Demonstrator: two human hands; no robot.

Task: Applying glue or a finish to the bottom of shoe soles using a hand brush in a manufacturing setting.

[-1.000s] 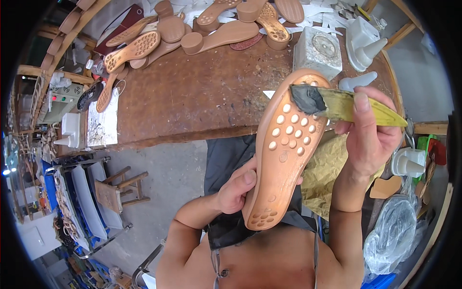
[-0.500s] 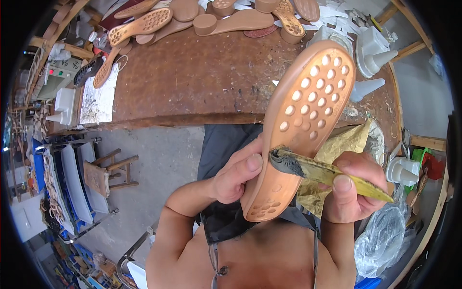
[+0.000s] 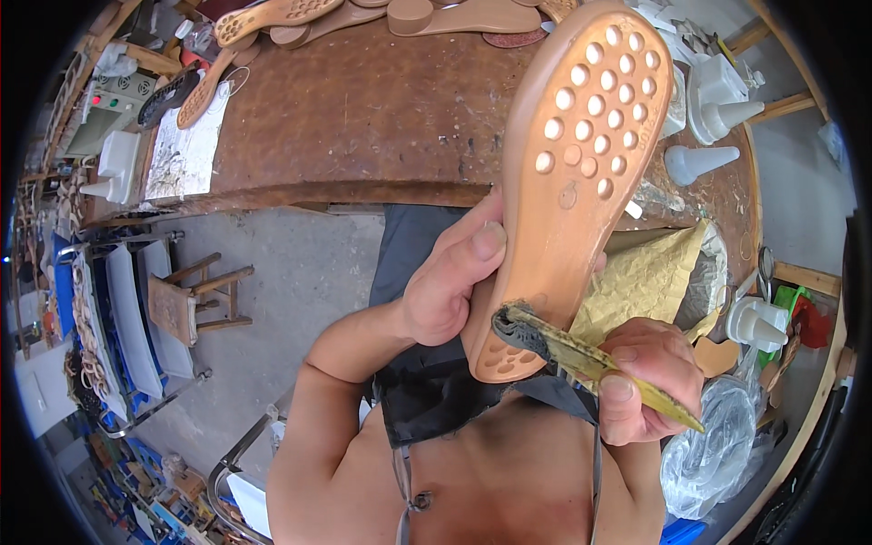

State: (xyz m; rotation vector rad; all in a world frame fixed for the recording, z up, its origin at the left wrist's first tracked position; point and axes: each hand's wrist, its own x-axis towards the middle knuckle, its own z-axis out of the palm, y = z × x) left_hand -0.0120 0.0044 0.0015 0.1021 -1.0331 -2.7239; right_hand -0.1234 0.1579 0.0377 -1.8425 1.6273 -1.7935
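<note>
Wrapped around the left edge of a tan shoe sole (image 3: 549, 245), my left hand (image 3: 452, 277) holds it tilted up in front of my chest. The sole's inner face is toward me, with rows of round holes in its broad end and small hollows in its heel end. My right hand (image 3: 649, 380) pinches a flat, yellow-green brush (image 3: 574, 352). The brush's dark, clotted tip touches the sole near the heel end. Some of my left fingers are hidden behind the sole.
Beyond lies a brown worktable (image 3: 354, 118) with more tan soles (image 3: 463, 18) along its back. White nozzle bottles (image 3: 718, 100) stand at the right, near crumpled gold paper (image 3: 640, 277). A wooden stool (image 3: 195, 295) and a rack (image 3: 136, 327) are on the floor at left.
The brush tip has moved down along the sole, from its middle to near the heel end. The sole has shifted up a little, and my right hand has moved down and left.
</note>
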